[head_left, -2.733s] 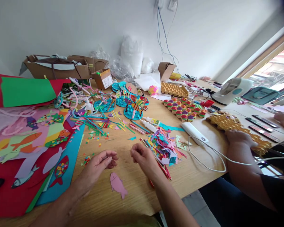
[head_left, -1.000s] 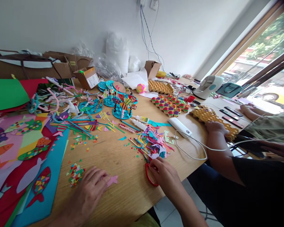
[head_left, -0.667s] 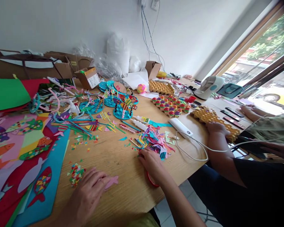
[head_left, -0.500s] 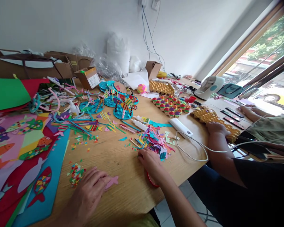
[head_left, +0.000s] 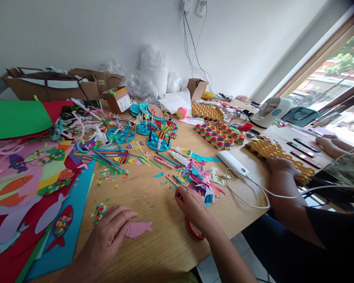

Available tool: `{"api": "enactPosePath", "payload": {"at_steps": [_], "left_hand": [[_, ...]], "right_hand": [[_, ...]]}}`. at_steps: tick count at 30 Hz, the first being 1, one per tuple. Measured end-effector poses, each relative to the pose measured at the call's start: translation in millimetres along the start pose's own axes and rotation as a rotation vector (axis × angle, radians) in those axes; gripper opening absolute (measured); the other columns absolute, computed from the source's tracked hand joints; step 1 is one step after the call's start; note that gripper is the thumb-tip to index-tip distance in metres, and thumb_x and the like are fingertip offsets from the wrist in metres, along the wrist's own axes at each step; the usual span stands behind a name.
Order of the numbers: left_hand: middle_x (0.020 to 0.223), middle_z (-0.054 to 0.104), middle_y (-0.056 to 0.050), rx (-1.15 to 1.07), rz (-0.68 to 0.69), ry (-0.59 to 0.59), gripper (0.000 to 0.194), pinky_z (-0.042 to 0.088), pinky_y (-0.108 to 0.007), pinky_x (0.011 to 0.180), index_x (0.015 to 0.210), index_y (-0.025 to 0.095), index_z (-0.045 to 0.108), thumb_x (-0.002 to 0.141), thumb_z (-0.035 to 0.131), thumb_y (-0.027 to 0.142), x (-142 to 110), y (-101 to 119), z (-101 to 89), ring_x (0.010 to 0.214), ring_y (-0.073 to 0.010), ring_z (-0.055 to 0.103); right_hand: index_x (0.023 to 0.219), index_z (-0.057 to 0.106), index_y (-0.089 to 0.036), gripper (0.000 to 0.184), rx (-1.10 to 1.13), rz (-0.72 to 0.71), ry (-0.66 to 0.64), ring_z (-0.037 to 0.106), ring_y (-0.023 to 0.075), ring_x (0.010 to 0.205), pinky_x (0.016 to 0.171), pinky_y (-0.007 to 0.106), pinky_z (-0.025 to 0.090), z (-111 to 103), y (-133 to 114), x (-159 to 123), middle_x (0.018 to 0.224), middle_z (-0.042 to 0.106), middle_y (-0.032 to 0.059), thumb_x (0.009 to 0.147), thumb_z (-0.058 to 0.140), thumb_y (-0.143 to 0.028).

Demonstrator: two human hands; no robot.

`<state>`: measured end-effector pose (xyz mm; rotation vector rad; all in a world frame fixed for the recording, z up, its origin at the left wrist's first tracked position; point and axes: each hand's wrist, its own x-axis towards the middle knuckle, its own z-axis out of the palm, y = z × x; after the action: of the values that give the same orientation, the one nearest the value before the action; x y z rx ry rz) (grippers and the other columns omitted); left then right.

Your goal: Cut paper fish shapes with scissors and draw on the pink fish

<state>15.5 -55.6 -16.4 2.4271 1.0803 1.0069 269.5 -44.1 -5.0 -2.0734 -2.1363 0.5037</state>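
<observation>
A pink paper fish (head_left: pixel 139 229) lies flat on the wooden table in front of me, its tail to the right. My left hand (head_left: pixel 112 230) rests at the fish's left end, fingers extended and loosely together, hiding its tip. Just beyond these fingers is a pile of tiny coloured paper bits (head_left: pixel 99 212). My right hand (head_left: pixel 192 204) is closed in a pinch by a heap of paper scraps (head_left: pixel 200 181); what its fingertips hold, if anything, is hidden. Under my right wrist shows part of a round red-rimmed object (head_left: pixel 197 232).
Coloured paper sheets (head_left: pixel 85 192) with decorated fish cover the left side. Glue bottles (head_left: pixel 179 158), a white power bank (head_left: pixel 233 164) with its cable, and painted egg-carton pieces (head_left: pixel 218 135) stand further back. At right, a co-worker's hand (head_left: pixel 281 165) rests on an egg tray (head_left: pixel 265 149).
My left hand has drawn back to the left, uncovering most of the pink fish. My right hand stays by the scraps. The whole view has shifted slightly.
</observation>
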Motion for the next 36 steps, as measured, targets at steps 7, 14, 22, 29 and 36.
{"api": "enactPosePath", "payload": {"at_steps": [7,14,22,29,36], "left_hand": [[0.076,0.068,-0.002,-0.549,-0.578,-0.098,0.014,0.052,-0.025,0.063,0.082,0.019,0.061,0.076,0.05,0.026,25,13,0.4,0.073,-0.0172,0.065],[0.073,0.063,-0.001,-0.624,-0.669,-0.051,0.017,0.048,-0.025,0.065,0.079,0.018,0.06,0.076,0.049,0.031,33,8,-3.0,0.072,-0.0161,0.059],[0.072,0.063,0.0,-0.477,-0.593,-0.001,0.011,0.048,-0.025,0.063,0.076,0.019,0.059,0.076,0.049,0.023,28,-5,2.3,0.07,-0.0156,0.06],[0.068,0.061,0.001,-0.398,-0.542,0.036,0.01,0.046,-0.023,0.06,0.074,0.019,0.058,0.077,0.049,0.022,23,-17,4.0,0.066,-0.014,0.059],[0.064,0.057,0.002,-0.417,-0.586,0.035,0.01,0.045,-0.023,0.057,0.069,0.019,0.056,0.074,0.049,0.024,21,-20,7.0,0.062,-0.0143,0.056]], "right_hand": [[0.068,0.053,-0.018,0.007,0.716,-0.203,0.006,0.047,0.0082,0.052,0.049,0.017,0.034,-4,-53,-1,0.058,0.053,-0.0048,0.073,0.053,-0.013],[0.069,0.048,-0.019,0.01,0.959,-0.232,0.071,0.046,0.0081,0.052,0.048,0.017,0.036,15,-85,15,0.057,0.048,-0.0061,0.066,0.053,-0.012],[0.077,0.049,-0.02,0.015,0.969,-0.27,0.073,0.053,0.0101,0.057,0.054,0.02,0.041,31,-92,20,0.063,0.056,-0.004,0.065,0.052,-0.011],[0.079,0.055,-0.019,0.016,0.832,-0.3,0.124,0.054,0.0106,0.058,0.055,0.02,0.041,35,-96,24,0.065,0.059,-0.0028,0.067,0.051,-0.01],[0.068,0.059,-0.017,0.009,0.734,-0.306,0.097,0.047,0.0089,0.052,0.05,0.019,0.035,35,-96,26,0.056,0.053,-0.0037,0.07,0.053,-0.011]]}}
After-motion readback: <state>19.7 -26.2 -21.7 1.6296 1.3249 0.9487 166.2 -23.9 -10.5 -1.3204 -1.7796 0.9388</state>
